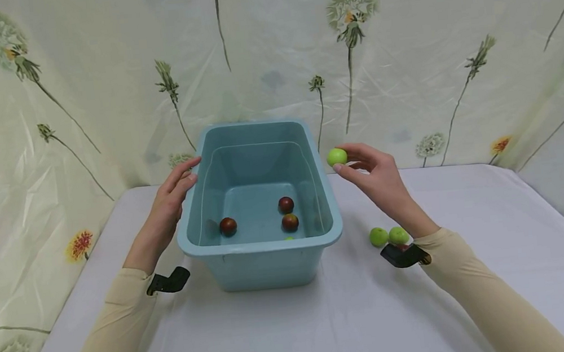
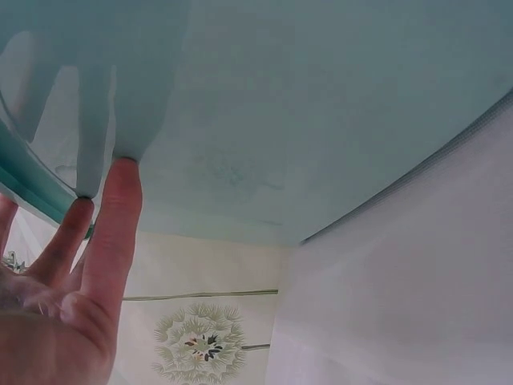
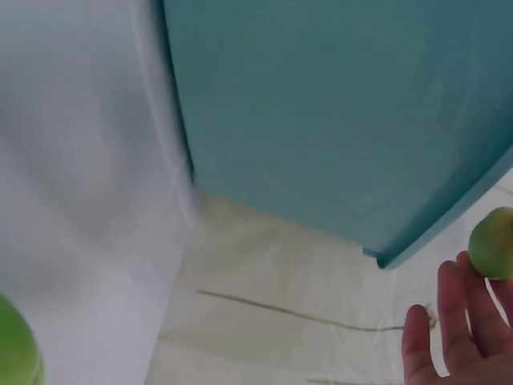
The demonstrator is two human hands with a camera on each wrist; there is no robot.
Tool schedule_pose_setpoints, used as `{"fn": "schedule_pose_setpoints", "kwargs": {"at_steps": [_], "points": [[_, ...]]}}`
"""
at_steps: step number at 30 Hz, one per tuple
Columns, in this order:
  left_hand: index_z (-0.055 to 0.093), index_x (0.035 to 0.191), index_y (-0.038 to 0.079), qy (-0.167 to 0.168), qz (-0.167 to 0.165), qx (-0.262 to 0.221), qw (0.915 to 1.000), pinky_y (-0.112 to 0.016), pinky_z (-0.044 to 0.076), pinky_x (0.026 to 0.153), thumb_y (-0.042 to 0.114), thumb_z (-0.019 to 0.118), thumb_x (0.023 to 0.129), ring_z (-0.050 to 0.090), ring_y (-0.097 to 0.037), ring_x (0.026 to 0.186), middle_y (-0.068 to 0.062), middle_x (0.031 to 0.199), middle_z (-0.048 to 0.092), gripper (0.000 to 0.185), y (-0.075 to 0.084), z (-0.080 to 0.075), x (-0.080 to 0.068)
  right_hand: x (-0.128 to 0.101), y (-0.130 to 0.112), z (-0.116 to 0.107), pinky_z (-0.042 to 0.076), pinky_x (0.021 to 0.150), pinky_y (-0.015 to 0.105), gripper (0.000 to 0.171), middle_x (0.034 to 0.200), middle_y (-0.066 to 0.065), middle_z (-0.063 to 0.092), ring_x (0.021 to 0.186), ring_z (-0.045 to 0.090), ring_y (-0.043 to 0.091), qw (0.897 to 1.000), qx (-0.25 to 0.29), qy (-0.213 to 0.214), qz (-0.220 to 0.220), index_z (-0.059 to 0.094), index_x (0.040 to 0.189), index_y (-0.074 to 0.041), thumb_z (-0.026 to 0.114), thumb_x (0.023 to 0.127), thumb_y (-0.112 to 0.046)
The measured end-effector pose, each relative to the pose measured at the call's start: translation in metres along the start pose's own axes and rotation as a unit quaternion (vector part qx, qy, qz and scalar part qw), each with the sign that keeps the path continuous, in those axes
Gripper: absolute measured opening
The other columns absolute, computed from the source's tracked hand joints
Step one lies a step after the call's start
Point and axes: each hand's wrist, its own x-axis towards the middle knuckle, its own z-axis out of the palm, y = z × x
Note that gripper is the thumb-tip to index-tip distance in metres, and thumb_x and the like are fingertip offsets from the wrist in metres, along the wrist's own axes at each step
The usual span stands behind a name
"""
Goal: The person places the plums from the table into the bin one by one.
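With my left hand pressed flat-fingered against the blue tub, my right hand pinches a green fruit just beside its far right rim, so next, I judge, comes carrying it over the opening, probably releasing.

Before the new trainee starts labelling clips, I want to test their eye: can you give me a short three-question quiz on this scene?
1. True or false: the right hand pinches a green fruit beside the blue tub.
2. How many dark red fruits show clearly inside the tub?
3. What does the left hand do? A) rests straight fingers on the tub's outer wall B) holds a fruit C) lies flat on the table

Key
1. True; it is held outside the tub, near its right rim.
2. Three.
3. A. Two more green fruits lie on the table by the right wrist.
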Motion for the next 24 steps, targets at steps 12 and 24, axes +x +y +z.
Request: {"fn": "schedule_pose_setpoints", "kwargs": {"at_steps": [12,24], "points": [[0.041,0.149,0.032,0.003,0.001,0.002,1.0000,-0.044,0.043,0.092,0.047,0.048,0.101,0.046,-0.027,0.123,-0.009,0.140,0.044,0.051,-0.001,0.000,-0.001,0.018,-0.017,0.015,0.047,0.087,0.033,0.034,0.115,0.014,0.064,0.101,0.059,0.018,0.999,0.023,0.007,-0.038,0.062,0.125,0.003,0.068,0.092,-0.004],[0.041,0.150,0.031,0.000,0.006,-0.004,1.0000,-0.049,0.040,0.096,0.046,0.048,0.102,0.045,-0.029,0.126,-0.009,0.142,0.043,0.051,-0.002,0.000,0.000,0.033,-0.031,0.025,0.045,0.092,0.042,0.035,0.117,0.012,0.064,0.105,0.058,0.016,0.998,-0.010,-0.048,-0.049,0.062,0.126,0.001,0.069,0.091,-0.004]]}}
